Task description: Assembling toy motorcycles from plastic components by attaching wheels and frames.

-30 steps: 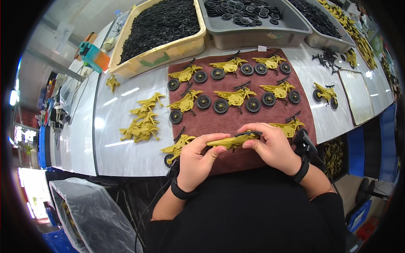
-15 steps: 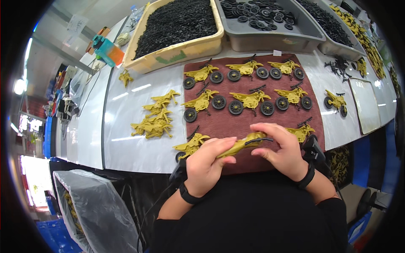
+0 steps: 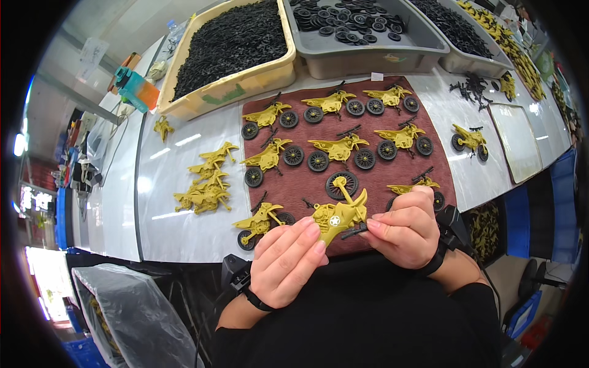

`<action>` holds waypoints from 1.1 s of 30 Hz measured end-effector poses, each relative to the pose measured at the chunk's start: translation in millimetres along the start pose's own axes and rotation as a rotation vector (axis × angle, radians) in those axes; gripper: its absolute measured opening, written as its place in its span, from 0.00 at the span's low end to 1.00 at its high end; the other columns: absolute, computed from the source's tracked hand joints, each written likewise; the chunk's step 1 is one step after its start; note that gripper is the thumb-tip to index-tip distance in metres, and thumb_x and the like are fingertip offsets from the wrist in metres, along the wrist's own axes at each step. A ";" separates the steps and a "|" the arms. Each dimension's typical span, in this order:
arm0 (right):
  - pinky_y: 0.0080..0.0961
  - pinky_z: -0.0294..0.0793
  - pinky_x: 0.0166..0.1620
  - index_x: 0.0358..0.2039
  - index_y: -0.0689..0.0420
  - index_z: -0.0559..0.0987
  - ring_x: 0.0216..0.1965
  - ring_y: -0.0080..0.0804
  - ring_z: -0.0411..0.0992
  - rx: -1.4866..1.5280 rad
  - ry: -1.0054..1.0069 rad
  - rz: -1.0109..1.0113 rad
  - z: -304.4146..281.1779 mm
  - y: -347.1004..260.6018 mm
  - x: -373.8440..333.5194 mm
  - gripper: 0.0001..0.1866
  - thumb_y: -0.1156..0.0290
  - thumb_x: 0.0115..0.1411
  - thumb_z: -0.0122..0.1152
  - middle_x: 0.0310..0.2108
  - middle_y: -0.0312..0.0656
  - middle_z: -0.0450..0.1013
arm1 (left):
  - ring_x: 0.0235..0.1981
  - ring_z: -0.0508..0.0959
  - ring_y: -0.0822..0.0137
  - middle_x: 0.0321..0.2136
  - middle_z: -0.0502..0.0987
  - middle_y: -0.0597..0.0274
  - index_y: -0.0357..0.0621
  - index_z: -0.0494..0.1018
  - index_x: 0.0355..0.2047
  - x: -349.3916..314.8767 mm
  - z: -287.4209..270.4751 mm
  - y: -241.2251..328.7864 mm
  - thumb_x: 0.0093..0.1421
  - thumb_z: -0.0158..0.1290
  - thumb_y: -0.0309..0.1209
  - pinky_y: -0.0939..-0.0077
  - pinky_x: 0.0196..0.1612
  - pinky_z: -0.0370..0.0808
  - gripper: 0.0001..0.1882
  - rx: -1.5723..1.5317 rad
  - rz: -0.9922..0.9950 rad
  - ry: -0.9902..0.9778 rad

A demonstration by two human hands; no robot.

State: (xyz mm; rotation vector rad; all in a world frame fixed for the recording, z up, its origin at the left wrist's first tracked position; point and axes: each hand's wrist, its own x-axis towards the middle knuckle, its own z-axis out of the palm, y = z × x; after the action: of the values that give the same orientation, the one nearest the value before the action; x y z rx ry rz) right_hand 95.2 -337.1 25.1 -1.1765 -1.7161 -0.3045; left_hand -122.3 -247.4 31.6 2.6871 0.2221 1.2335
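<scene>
- My left hand [image 3: 283, 260] is closed on the back end of a yellow plastic toy motorbike [image 3: 345, 211], so the fingers hide that end, and I can't see the thumb.
- My right hand [image 3: 406, 232] pinches the bike's thin black handlebar [image 3: 354, 231] between thumb and fingers.
- The bike is right between my hands, above a soft red-brown cloth [image 3: 288, 187]. Its fork points away from me, with a round black wheel with spokes [image 3: 342, 185] at the tip.
- My right hand hides some of a yellow bike on the right [image 3: 414, 186]. My left hand is just beside a yellow bike on the left [image 3: 261, 219].
- A cream plastic tub [image 3: 230, 92] is full of tiny black bits, too small for me to tell apart.
- A grey plastic tub [image 3: 374, 64] holds flat black wheels [image 3: 350, 21]; the picture cuts off its top.
- Another grey tub [image 3: 475, 64] holds thin black bits.
- A crinkly see-through plastic bag [image 3: 144, 306] makes the yellow stuff under it hard to make out.
- Knobbly yellow bike bodies [image 3: 205, 190] lie in a heap on the shiny white desk [image 3: 169, 236].
</scene>
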 end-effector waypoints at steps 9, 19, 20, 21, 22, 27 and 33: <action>0.29 0.61 0.35 0.29 0.54 0.80 0.31 0.29 0.67 -0.083 -0.066 -0.011 -6.4 -1.9 8.9 0.14 0.75 0.37 0.70 0.30 0.30 0.72 | 0.42 0.80 0.52 0.39 0.78 0.47 0.34 0.74 0.40 7.0 3.8 -7.8 0.49 0.62 0.21 0.65 0.39 0.76 0.17 -0.202 -0.085 0.009; 0.30 0.66 0.38 0.33 0.56 0.78 0.37 0.34 0.70 0.089 -0.257 0.256 -5.3 3.8 16.7 0.16 0.69 0.43 0.72 0.34 0.35 0.72 | 0.40 0.80 0.54 0.36 0.80 0.47 0.35 0.73 0.40 -1.4 12.0 -5.8 0.57 0.58 0.35 0.65 0.44 0.74 0.17 -0.385 -0.393 0.001; 0.30 0.68 0.40 0.36 0.57 0.78 0.39 0.35 0.70 0.282 -0.264 0.430 -3.7 1.1 18.3 0.18 0.68 0.43 0.73 0.36 0.37 0.72 | 0.41 0.80 0.55 0.36 0.80 0.47 0.34 0.73 0.41 -3.3 12.2 -4.3 0.57 0.58 0.35 0.66 0.45 0.74 0.17 -0.446 -0.470 0.005; 0.29 0.71 0.41 0.38 0.58 0.78 0.42 0.35 0.71 0.472 -0.268 0.603 -3.5 -0.6 18.9 0.21 0.68 0.42 0.74 0.38 0.38 0.73 | 0.41 0.80 0.57 0.37 0.80 0.46 0.33 0.73 0.41 -4.1 13.1 -3.1 0.58 0.58 0.35 0.67 0.45 0.75 0.17 -0.511 -0.545 0.010; 0.27 0.73 0.44 0.44 0.60 0.76 0.44 0.36 0.72 0.516 -0.313 0.618 -2.3 0.6 15.8 0.26 0.67 0.44 0.74 0.40 0.40 0.74 | 0.41 0.80 0.57 0.37 0.80 0.46 0.33 0.73 0.41 -4.5 14.0 -2.1 0.58 0.58 0.35 0.67 0.45 0.75 0.17 -0.511 -0.544 0.010; 0.26 0.74 0.42 0.46 0.60 0.74 0.38 0.35 0.75 0.533 -0.368 0.536 7.0 5.3 0.4 0.23 0.70 0.50 0.70 0.38 0.42 0.75 | 0.40 0.81 0.61 0.38 0.80 0.50 0.33 0.74 0.41 -3.3 14.8 -0.9 0.55 0.58 0.23 0.75 0.43 0.76 0.13 -0.679 -0.704 0.034; 0.27 0.73 0.40 0.41 0.59 0.77 0.35 0.34 0.75 0.677 -0.231 0.717 15.1 -3.8 -2.4 0.16 0.72 0.52 0.67 0.37 0.42 0.75 | 0.40 0.81 0.60 0.38 0.80 0.49 0.33 0.74 0.40 0.3 12.6 1.6 0.54 0.59 0.22 0.75 0.43 0.76 0.12 -0.633 -0.722 0.009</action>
State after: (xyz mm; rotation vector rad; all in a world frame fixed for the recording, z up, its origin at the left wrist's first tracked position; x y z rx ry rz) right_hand 83.4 -330.4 17.1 -1.2295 -1.2943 0.8118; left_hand -112.5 -250.2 24.1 1.8069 0.6148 0.8809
